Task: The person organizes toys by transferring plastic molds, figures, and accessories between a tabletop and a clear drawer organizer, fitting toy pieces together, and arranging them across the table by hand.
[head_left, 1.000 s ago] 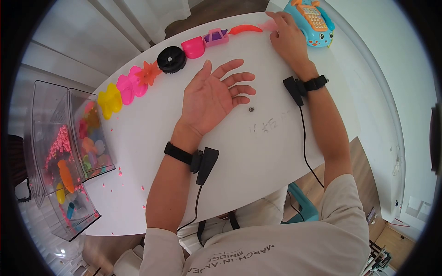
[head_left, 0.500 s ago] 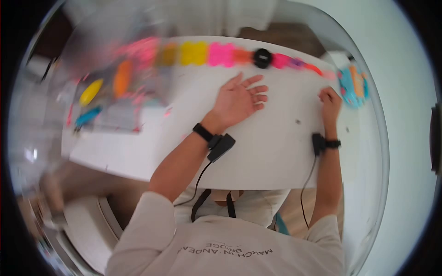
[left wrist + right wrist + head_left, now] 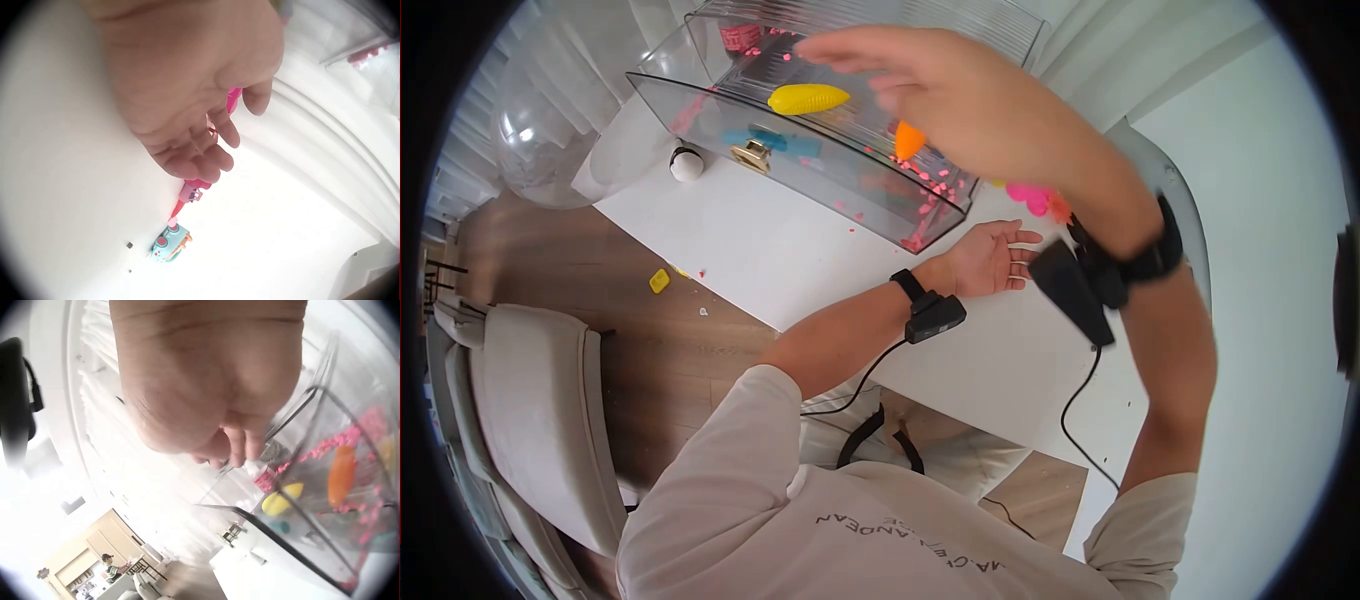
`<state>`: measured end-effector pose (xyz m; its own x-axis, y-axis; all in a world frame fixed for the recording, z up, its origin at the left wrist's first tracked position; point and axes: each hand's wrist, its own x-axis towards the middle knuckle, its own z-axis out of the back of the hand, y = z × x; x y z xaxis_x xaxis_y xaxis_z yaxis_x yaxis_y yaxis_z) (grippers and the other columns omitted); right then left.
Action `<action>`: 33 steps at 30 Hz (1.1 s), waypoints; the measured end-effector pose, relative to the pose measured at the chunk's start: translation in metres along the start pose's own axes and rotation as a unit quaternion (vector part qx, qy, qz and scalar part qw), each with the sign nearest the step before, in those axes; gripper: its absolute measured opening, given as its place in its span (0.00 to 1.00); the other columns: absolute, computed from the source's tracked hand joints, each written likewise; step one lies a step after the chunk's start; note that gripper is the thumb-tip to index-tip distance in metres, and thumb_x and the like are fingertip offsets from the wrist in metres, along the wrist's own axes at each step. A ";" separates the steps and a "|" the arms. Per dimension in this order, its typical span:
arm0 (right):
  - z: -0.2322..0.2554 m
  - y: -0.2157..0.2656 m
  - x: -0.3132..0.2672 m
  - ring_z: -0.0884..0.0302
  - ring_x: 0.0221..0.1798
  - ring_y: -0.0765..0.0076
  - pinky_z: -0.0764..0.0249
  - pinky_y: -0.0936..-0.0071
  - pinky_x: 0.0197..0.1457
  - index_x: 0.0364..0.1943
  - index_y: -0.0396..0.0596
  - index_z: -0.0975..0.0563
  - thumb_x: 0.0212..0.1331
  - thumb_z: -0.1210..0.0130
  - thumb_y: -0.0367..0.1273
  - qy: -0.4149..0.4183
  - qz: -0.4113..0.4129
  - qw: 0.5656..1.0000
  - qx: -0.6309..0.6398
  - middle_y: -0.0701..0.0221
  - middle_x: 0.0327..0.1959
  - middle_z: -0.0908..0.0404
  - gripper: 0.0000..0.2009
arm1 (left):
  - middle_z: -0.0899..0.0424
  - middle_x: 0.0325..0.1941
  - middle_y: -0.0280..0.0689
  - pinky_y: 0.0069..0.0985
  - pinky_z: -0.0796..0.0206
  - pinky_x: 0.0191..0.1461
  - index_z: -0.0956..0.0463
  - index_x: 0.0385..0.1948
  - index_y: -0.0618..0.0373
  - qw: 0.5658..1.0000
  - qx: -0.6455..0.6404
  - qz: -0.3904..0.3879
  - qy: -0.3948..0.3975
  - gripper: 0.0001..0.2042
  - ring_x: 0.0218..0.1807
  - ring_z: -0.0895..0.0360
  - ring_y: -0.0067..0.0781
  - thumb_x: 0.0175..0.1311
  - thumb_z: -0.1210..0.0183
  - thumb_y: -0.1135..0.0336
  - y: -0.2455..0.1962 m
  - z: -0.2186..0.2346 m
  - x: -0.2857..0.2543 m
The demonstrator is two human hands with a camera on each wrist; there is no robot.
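My right hand (image 3: pixel 960 100) is raised over the clear box (image 3: pixel 810 185), fingers stretched out and holding nothing. Inside the box lie a yellow piece (image 3: pixel 808 98), an orange piece (image 3: pixel 909 140) and pink crumbs. In the right wrist view, that hand (image 3: pixel 212 381) is seen with the yellow piece (image 3: pixel 282 499) and orange piece (image 3: pixel 342 476) beyond it. My left hand (image 3: pixel 990 260) is palm up over the white table (image 3: pixel 960 370), fingers loosely bent and empty, just right of the box's corner. The left wrist view shows the same hand (image 3: pixel 194 87) with relaxed fingers.
Pink shapes (image 3: pixel 1032 198) stand behind my hands, partly hidden by my right arm. A toy phone (image 3: pixel 169 242) is at the row's end in the left wrist view. A small white round object (image 3: pixel 686 165) sits beside the box; a person (image 3: pixel 114 569) is far off.
The head view has swung left, bringing the box to the centre. My right hand has left the area near the toy phone and risen over the box. My left hand keeps its relaxed, palm-up pose.
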<state>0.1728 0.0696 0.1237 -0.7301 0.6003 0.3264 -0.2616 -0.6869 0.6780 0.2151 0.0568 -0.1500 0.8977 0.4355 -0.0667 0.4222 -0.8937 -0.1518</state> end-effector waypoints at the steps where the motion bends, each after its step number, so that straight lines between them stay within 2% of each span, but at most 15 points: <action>1: -0.002 0.003 0.016 0.21 0.64 0.61 0.27 0.69 0.66 0.68 0.48 0.27 0.66 0.53 0.19 0.081 -0.037 0.995 -0.044 0.64 0.65 0.20 0.26 | 0.17 0.40 0.34 0.35 0.31 0.50 0.23 0.46 0.49 0.998 0.013 -0.058 -0.015 0.17 0.43 0.20 0.35 0.79 0.56 0.49 0.003 -0.016 -0.013; 2: -0.005 0.004 0.031 0.23 0.68 0.58 0.29 0.66 0.68 0.71 0.52 0.29 0.65 0.52 0.20 0.161 -0.073 0.980 -0.087 0.65 0.67 0.22 0.28 | 0.17 0.40 0.33 0.34 0.31 0.50 0.23 0.46 0.48 0.997 0.031 -0.056 -0.031 0.17 0.42 0.20 0.35 0.79 0.57 0.48 0.004 -0.021 -0.018; 4: -0.019 -0.004 0.050 0.27 0.71 0.55 0.31 0.63 0.71 0.73 0.55 0.31 0.65 0.51 0.21 0.196 -0.061 0.972 -0.117 0.63 0.70 0.25 0.29 | 0.17 0.40 0.33 0.33 0.30 0.50 0.23 0.46 0.47 0.996 0.050 -0.055 -0.044 0.18 0.42 0.20 0.34 0.80 0.58 0.48 0.004 -0.017 -0.019; 6: -0.033 -0.025 0.065 0.31 0.73 0.52 0.34 0.61 0.73 0.75 0.58 0.33 0.65 0.50 0.23 0.234 -0.050 0.960 -0.146 0.62 0.72 0.27 0.31 | 0.14 0.45 0.39 0.34 0.26 0.50 0.22 0.54 0.52 0.999 0.038 -0.016 0.024 0.17 0.43 0.17 0.37 0.76 0.46 0.52 0.002 -0.001 -0.011; 8: -0.044 -0.041 0.072 0.39 0.77 0.46 0.36 0.56 0.74 0.77 0.58 0.37 0.65 0.46 0.27 0.300 0.031 0.912 -0.278 0.58 0.77 0.35 0.34 | 0.14 0.45 0.38 0.33 0.27 0.48 0.22 0.54 0.52 0.999 0.040 -0.014 0.017 0.16 0.42 0.17 0.37 0.76 0.47 0.52 0.002 0.000 -0.007; 9: -0.045 -0.043 0.073 0.39 0.77 0.46 0.36 0.56 0.74 0.77 0.58 0.37 0.65 0.46 0.27 0.302 0.030 0.911 -0.280 0.58 0.77 0.35 0.34 | 0.14 0.44 0.38 0.32 0.28 0.46 0.22 0.54 0.51 0.999 0.043 -0.014 0.008 0.16 0.41 0.17 0.36 0.77 0.48 0.52 0.002 -0.001 -0.006; 11: -0.045 -0.039 0.075 0.46 0.80 0.43 0.37 0.54 0.75 0.78 0.55 0.41 0.63 0.41 0.32 0.371 -0.033 0.886 -0.277 0.53 0.80 0.44 0.37 | 0.14 0.43 0.37 0.32 0.28 0.46 0.21 0.52 0.51 0.999 0.045 -0.017 0.007 0.16 0.41 0.17 0.35 0.77 0.49 0.51 0.003 -0.002 -0.009; 12: -0.044 -0.035 0.077 0.46 0.80 0.43 0.37 0.54 0.75 0.78 0.55 0.41 0.63 0.41 0.32 0.374 -0.034 0.884 -0.280 0.53 0.80 0.44 0.37 | 0.14 0.41 0.36 0.31 0.28 0.46 0.21 0.50 0.50 0.999 0.048 -0.023 0.004 0.16 0.41 0.17 0.33 0.77 0.50 0.51 0.003 -0.003 -0.009; 14: -0.038 -0.024 0.076 0.48 0.80 0.42 0.36 0.51 0.74 0.78 0.50 0.41 0.59 0.36 0.40 0.424 -0.121 0.841 -0.315 0.50 0.79 0.47 0.42 | 0.13 0.41 0.35 0.31 0.28 0.46 0.20 0.49 0.49 0.998 0.054 -0.024 0.002 0.16 0.40 0.18 0.32 0.78 0.51 0.51 0.002 -0.006 -0.009; 18: -0.030 -0.007 0.046 0.43 0.76 0.43 0.33 0.49 0.71 0.77 0.47 0.39 0.57 0.34 0.45 0.377 -0.182 0.839 -0.347 0.49 0.77 0.46 0.43 | 0.16 0.41 0.35 0.32 0.28 0.45 0.26 0.42 0.47 0.996 0.091 -0.022 0.004 0.15 0.38 0.19 0.32 0.80 0.58 0.51 0.002 -0.004 -0.005; 21: -0.028 -0.014 0.032 0.39 0.73 0.45 0.30 0.49 0.67 0.74 0.46 0.37 0.57 0.34 0.47 0.335 -0.278 0.835 -0.336 0.51 0.74 0.43 0.41 | 0.16 0.40 0.36 0.32 0.28 0.44 0.25 0.41 0.47 0.996 0.091 -0.024 -0.003 0.16 0.39 0.19 0.33 0.80 0.58 0.49 0.002 -0.001 -0.001; 23: -0.023 -0.018 0.029 0.40 0.73 0.47 0.29 0.49 0.66 0.70 0.45 0.36 0.59 0.36 0.47 0.340 -0.319 0.857 -0.219 0.52 0.72 0.42 0.38 | 0.16 0.40 0.36 0.32 0.28 0.44 0.24 0.41 0.47 0.996 0.087 -0.021 -0.009 0.18 0.39 0.19 0.33 0.80 0.58 0.48 0.002 0.000 0.000; 26: -0.029 -0.021 0.030 0.39 0.72 0.49 0.29 0.51 0.65 0.68 0.49 0.35 0.60 0.37 0.48 0.368 -0.247 0.856 -0.266 0.56 0.70 0.42 0.35 | 0.15 0.40 0.34 0.32 0.29 0.44 0.22 0.41 0.47 0.997 0.067 -0.030 -0.009 0.20 0.39 0.20 0.34 0.80 0.59 0.46 0.002 -0.004 -0.003; 29: -0.043 -0.011 0.027 0.38 0.70 0.51 0.27 0.53 0.63 0.65 0.53 0.32 0.61 0.38 0.45 0.312 -0.234 0.878 -0.278 0.61 0.70 0.40 0.29 | 0.15 0.39 0.32 0.31 0.29 0.42 0.20 0.42 0.45 0.998 0.043 -0.044 0.006 0.21 0.38 0.19 0.33 0.81 0.60 0.44 0.003 -0.010 -0.008; 33: -0.047 -0.017 0.029 0.39 0.70 0.50 0.26 0.53 0.61 0.62 0.55 0.29 0.62 0.38 0.41 0.306 -0.224 0.868 -0.319 0.64 0.68 0.38 0.25 | 0.14 0.37 0.28 0.30 0.29 0.41 0.20 0.42 0.42 0.999 0.022 -0.045 0.004 0.20 0.36 0.19 0.32 0.81 0.59 0.44 0.005 -0.011 -0.007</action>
<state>0.1261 0.0795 0.0905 -0.6118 0.6700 -0.4205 -0.7603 -0.6448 0.0787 0.2120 0.0479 -0.1390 0.8571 0.5134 -0.0435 0.4959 -0.8449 -0.2006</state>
